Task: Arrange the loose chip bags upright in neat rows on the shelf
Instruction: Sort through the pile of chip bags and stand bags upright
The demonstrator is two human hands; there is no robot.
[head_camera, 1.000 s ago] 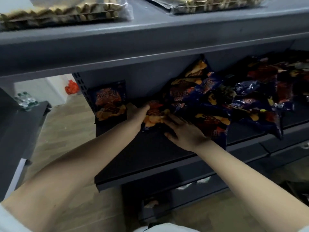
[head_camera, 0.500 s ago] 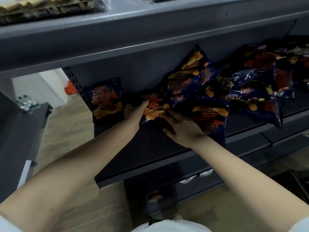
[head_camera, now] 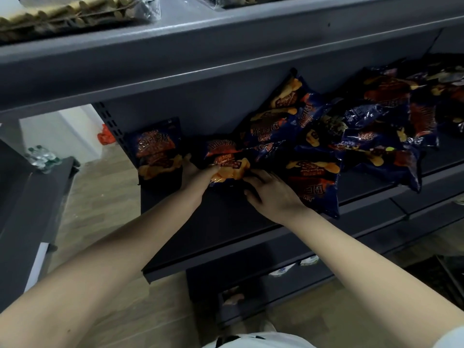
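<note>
Your left grip (head_camera: 197, 175) pinches the near corner of a dark-blue crinkly foil chip bag (head_camera: 225, 156); your right grip (head_camera: 272, 194), released, touches it. Likely light, slippery, crushable: hold the seams.

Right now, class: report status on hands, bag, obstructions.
Left hand grips chip bag, right hand touches it. One upright bag stands left. Loose pile crowds right.

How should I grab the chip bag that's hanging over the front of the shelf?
Probably pinch the overhanging chip bag by its near end, past the shelf lip, coming from the front. It lies flat, its far end butts into the loose pile, and the free end leaves room for fingers underneath.
</note>
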